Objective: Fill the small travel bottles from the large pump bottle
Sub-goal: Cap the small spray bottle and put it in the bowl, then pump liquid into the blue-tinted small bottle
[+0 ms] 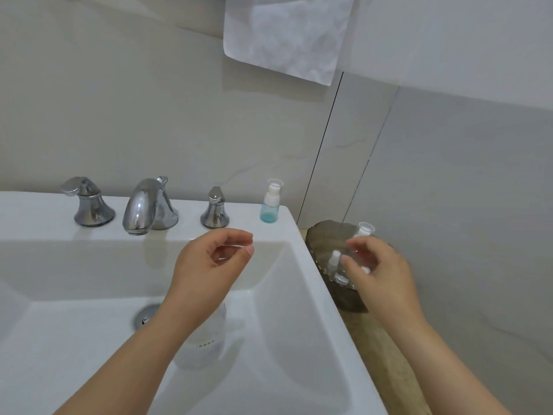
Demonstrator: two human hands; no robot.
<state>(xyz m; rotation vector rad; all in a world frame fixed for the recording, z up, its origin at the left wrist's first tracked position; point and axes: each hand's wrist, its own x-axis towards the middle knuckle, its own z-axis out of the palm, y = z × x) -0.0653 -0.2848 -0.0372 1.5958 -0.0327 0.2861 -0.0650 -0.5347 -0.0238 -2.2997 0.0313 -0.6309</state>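
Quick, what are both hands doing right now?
Left hand: open, fingers curled, holding nothing.
Right hand: open over the dark tray, reaching among small bottles.

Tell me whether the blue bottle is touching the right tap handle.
Apart. The head view shows bare white sink ledge between the blue bottle and the right tap handle.

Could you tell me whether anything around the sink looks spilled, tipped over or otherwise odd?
One thing stands out: a large translucent white bottle sits down inside the white ceramic sink basin, partly hidden under the left forearm. No spill shows. The small blue-tinted bottle stands upright on the sink ledge.
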